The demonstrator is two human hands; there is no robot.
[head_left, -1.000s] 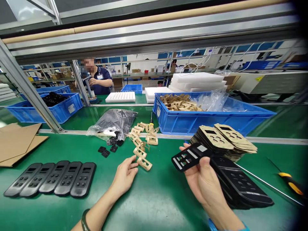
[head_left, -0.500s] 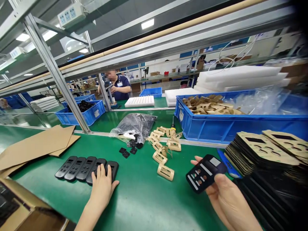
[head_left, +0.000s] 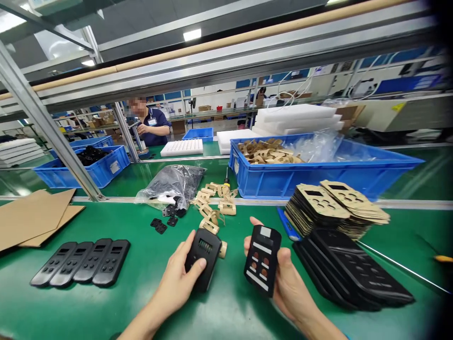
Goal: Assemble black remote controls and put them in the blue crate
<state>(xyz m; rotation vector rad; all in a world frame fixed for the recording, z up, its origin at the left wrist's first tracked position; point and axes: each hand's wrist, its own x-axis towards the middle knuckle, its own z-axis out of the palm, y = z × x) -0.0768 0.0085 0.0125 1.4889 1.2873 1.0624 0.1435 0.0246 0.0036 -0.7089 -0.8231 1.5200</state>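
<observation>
My left hand grips a black handheld remote-control housing, thumb across its face, a small window near its top end. Closed around a thin black faceplate is my right hand; the plate carries white strips, a pale square and several copper-coloured round spots. The two pieces are held apart above the green table, faces toward me. Several similar black housings lie in a row at the left. Beside my right hand rests a stack of black faceplates.
Curled beige peeled backings lie mid-table, near a plastic bag and small black keypads. Behind stands a blue bin. Beige-backed sheets, a blue cutter and cardboard lie around. A co-worker is across.
My left hand has picked up the end housing from the row and brought it right, near the faceplate. My right hand has turned the faceplate more upright. The view has swung right.
</observation>
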